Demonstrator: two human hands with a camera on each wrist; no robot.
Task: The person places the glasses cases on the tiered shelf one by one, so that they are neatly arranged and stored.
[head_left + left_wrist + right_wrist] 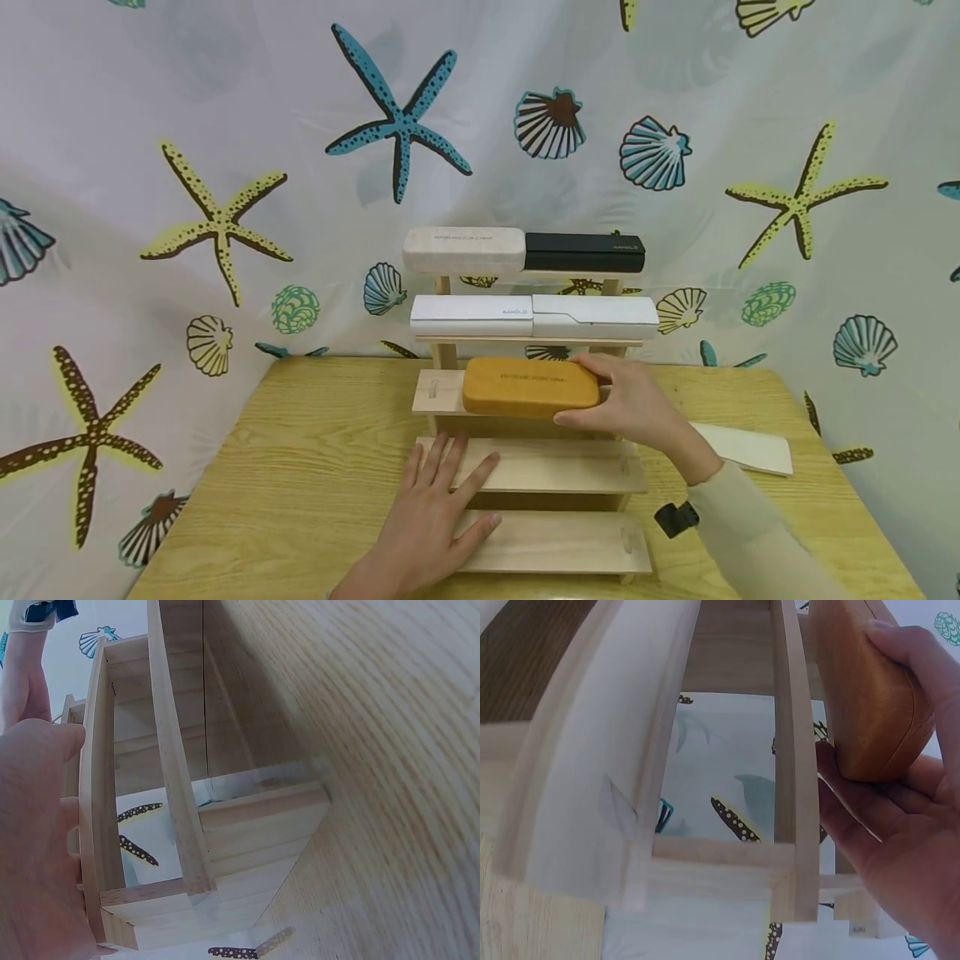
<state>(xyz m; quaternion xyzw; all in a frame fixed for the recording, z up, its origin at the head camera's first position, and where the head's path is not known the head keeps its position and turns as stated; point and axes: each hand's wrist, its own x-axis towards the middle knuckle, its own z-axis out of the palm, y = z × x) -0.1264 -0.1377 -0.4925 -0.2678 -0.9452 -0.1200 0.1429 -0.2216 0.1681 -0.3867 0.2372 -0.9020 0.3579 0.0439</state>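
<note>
My right hand [633, 400] grips an orange-brown glasses case [531, 387] by its right end, thumb and fingers around it. In the head view this case is at the middle step of a stepped wooden rack [555, 546]; whether it touches the step I cannot tell. The right wrist view shows the thumb on one face of the case [870, 697] and fingers on the other side. My left hand [431, 521] lies with fingers spread over the left part of the rack's two lowest steps. In the left wrist view, that hand [34, 840] is beside the wooden frame [90, 825].
The top step bears a cream case [465, 250] and a black case [585, 252]. Two white cases, a left one [471, 317] and a right one [596, 317], sit one step lower. A flat white piece [746, 448] lies on the wooden table [300, 467]. A patterned curtain [300, 100] hangs behind.
</note>
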